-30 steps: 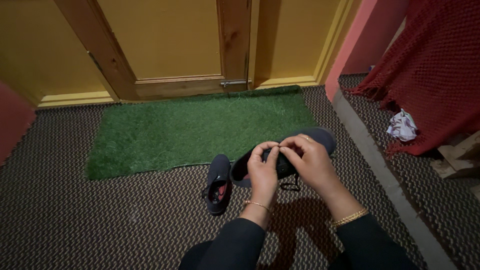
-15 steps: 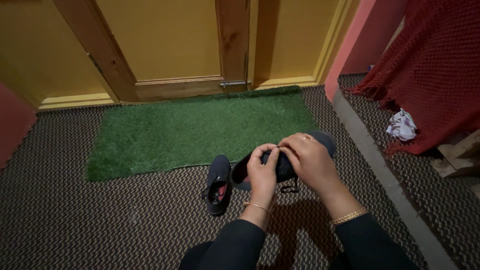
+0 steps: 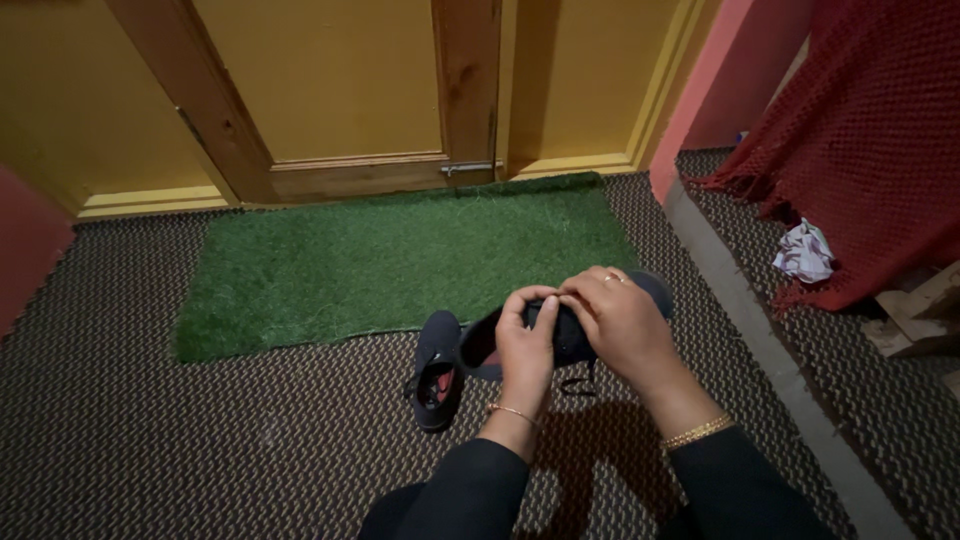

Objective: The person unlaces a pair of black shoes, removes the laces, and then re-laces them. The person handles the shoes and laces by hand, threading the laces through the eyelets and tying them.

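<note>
Dark fabric shoe point(image 3: 650, 290) held just above the woven floor mat point(image 3: 150, 440), between both hands and close to the green grass mat point(image 3: 380, 260); the left hand point(image 3: 525, 345) grips its middle from the near side, fingers curled together, thumb and fingertips pinched at the lace area; the right hand point(image 3: 625, 325) lies over the top, fingers closed and meeting the left at the same spot; whether they pinch a lace or the tongue, I cannot tell.

Risk, as I judge it: the grip is all at the fingertips, so the shoe could tip and slide out at the heel end; a lace end point(image 3: 575, 385) dangles below and could snag or pull loose.

The shoe's long axis runs from lower left to upper right; toe toward the pink wall point(image 3: 700, 90), heel opening toward the second shoe point(image 3: 437, 370), which lies on the floor just beside it, toe toward the grass.
</note>
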